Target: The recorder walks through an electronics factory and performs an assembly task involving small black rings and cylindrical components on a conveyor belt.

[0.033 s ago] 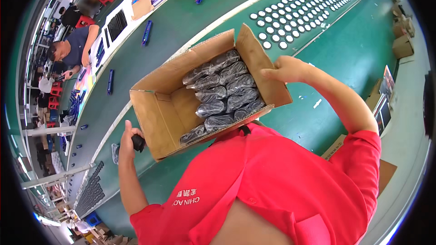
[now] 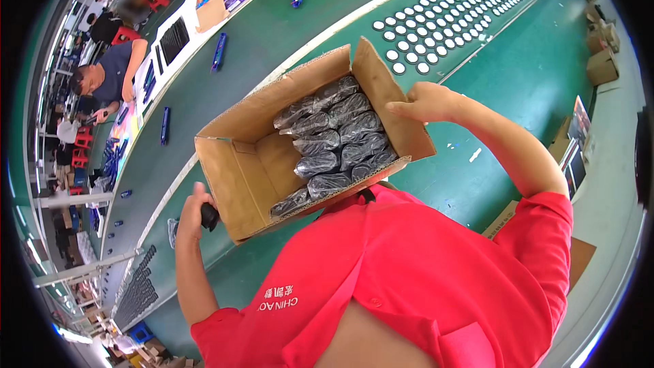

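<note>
Edging toward nine o'clock, the right hand (image 2: 432, 103) is pinching the cardboard carton (image 2: 235, 187), seemingly steadying it, next needing level support; the left hand (image 2: 192, 214) is hiding its grip.

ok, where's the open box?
The box is near the centre of the head view, right hand gripping its right flap, left hand beside its left end.

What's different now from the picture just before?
Very little: the right hand shifted slightly left, and the box flap under its thumb edged with it. Nothing was visibly picked up or let go. The box and bagged items inside stayed put.
</note>
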`<state>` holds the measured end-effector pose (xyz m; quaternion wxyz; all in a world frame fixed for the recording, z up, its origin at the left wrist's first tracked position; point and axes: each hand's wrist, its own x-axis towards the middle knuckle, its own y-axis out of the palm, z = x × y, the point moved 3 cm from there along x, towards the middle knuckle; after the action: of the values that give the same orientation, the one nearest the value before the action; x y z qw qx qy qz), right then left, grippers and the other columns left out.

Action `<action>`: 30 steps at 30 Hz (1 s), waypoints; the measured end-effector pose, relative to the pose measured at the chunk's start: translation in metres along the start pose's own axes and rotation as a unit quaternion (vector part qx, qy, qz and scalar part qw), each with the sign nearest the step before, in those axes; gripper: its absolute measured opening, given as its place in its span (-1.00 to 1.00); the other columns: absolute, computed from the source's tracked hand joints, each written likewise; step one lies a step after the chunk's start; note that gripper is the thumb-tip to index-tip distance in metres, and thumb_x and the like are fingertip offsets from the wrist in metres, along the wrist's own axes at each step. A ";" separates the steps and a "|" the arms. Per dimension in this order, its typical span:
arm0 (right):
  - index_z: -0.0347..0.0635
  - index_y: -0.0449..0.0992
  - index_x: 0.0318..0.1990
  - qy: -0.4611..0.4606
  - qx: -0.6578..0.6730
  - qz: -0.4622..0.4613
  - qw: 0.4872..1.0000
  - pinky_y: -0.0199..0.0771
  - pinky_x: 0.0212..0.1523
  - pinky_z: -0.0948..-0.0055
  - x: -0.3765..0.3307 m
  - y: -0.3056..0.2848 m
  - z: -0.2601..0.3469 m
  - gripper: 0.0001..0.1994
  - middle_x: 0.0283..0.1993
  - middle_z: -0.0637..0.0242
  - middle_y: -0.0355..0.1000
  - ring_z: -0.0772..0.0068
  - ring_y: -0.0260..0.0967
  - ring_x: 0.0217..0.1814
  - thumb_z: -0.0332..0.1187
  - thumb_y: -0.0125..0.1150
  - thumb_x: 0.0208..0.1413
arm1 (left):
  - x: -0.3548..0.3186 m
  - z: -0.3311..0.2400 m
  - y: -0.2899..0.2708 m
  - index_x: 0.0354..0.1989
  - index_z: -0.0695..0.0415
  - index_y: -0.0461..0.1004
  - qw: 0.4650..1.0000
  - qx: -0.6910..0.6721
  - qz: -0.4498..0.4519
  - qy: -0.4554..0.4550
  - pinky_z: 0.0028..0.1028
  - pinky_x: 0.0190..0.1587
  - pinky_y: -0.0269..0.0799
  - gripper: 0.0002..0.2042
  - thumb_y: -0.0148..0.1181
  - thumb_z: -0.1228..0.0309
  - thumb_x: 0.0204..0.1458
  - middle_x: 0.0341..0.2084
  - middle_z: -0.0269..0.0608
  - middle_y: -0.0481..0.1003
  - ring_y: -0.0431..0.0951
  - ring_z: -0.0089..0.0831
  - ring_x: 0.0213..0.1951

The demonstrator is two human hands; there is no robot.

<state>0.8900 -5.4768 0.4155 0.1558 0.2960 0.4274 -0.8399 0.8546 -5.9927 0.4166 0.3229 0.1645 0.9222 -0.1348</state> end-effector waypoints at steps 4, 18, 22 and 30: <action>-0.32 0.56 -0.49 0.037 -0.102 0.052 0.993 0.43 -0.17 0.28 0.002 0.007 0.022 -0.43 -0.43 0.12 0.51 0.17 0.48 -0.32 0.12 -0.06 0.03 | 0.006 -0.023 0.035 -0.13 0.32 0.48 0.933 0.354 -0.042 -0.046 -0.43 -0.16 0.41 -0.63 0.15 0.23 0.04 -0.27 -0.09 0.53 0.52 -0.38 -0.24; -0.45 0.52 -0.39 0.030 -0.102 0.013 0.994 0.39 -0.19 0.16 -0.004 0.019 0.021 -0.53 -0.36 -0.02 0.48 0.00 0.44 -0.26 -0.06 0.03 0.02 | 0.028 0.007 0.019 -0.02 0.35 0.37 0.986 0.162 0.022 -0.036 -0.39 -0.12 0.37 -0.64 -0.01 0.39 0.05 -0.17 -0.10 0.49 0.49 -0.33 -0.19; -0.48 0.50 -0.40 0.039 -0.054 -0.035 0.997 0.36 -0.34 0.19 0.008 0.020 0.004 -0.49 -0.51 0.02 0.43 0.10 0.41 -0.43 -0.03 0.11 0.00 | 0.030 0.002 0.022 -0.17 0.39 0.45 0.973 0.228 0.007 0.036 -0.38 -0.21 0.39 -0.66 -0.02 0.34 0.00 -0.36 -0.04 0.53 0.52 -0.32 -0.30; -0.43 0.51 -0.39 -0.061 -0.062 -0.070 0.994 0.36 -0.41 0.25 0.009 0.011 -0.005 -0.65 -0.54 0.00 0.44 0.29 0.42 -0.49 -0.19 0.20 0.01 | 0.024 0.000 0.041 -0.35 0.32 0.51 0.910 0.410 -0.065 0.014 -0.15 -0.17 0.38 -0.53 -0.08 0.08 -0.01 -0.36 0.22 0.50 0.50 0.09 -0.25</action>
<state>0.8906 -5.4791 0.4002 0.1409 0.2033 0.4880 -0.8371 0.8528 -5.9504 0.3954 0.2044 0.2237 0.7992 -0.5192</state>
